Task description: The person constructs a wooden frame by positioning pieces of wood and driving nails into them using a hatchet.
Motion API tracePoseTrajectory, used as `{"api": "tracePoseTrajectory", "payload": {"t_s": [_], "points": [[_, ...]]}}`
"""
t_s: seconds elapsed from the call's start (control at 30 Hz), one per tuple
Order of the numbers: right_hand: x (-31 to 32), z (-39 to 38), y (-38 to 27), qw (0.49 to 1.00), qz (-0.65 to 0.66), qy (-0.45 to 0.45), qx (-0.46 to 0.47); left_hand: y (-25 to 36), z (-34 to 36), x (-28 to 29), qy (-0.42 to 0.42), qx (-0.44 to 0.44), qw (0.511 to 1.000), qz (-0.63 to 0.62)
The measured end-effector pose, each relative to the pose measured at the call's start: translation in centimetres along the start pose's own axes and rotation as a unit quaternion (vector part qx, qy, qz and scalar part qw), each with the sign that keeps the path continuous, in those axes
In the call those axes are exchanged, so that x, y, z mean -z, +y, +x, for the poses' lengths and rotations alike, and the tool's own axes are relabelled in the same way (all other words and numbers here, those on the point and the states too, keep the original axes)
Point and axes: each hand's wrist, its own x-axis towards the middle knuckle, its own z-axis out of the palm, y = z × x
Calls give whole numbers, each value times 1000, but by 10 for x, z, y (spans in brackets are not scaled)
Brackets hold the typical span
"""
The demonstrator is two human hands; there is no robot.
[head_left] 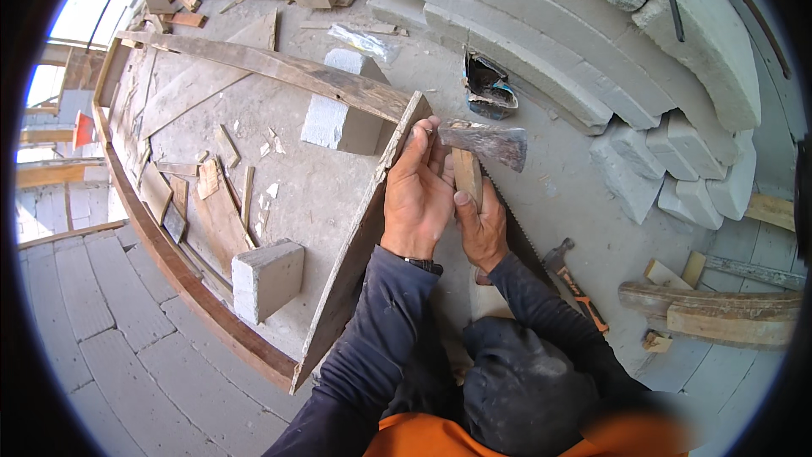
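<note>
My right hand (484, 233) grips the wooden handle of a hatchet (495, 144), close under its worn steel head. The head's narrow blunt end points toward my left hand (420, 203), and the wider blade end faces right. The left hand is closed at the fingertips beside the top end of an upright plank (355, 241); what the fingers pinch, if anything, is hidden. A long board (271, 70) meets that plank near my fingertips, forming a corner of a wooden frame. The frame's reddish-brown near side (182, 283) curves along the left.
White blocks (342, 110) (269, 278) stand inside the frame among wood scraps (224, 211). A hammer (575, 283) lies right of my forearm, near a toothed saw blade (516, 224). A block wall (541, 25), an opened dark package (491, 89) and timber pieces (719, 313) lie beyond.
</note>
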Motion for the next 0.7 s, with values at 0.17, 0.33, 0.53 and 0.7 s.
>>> {"api": "tracePoseTrajectory", "payload": {"t_s": [0.17,0.33,0.53,0.7], "points": [[-1,1,3,999,-2,30,37,0,-2,-5,14,6,1000,3],[2,2,3,1000,8,7,-18,0,0,-3,30,11,999,-1],[10,6,-3,996,-81,-12,28,-1,0,1,-3,-2,1000,-6],[20,-5,-23,999,-30,9,-14,9,-18,-10,44,28,997,61]]}}
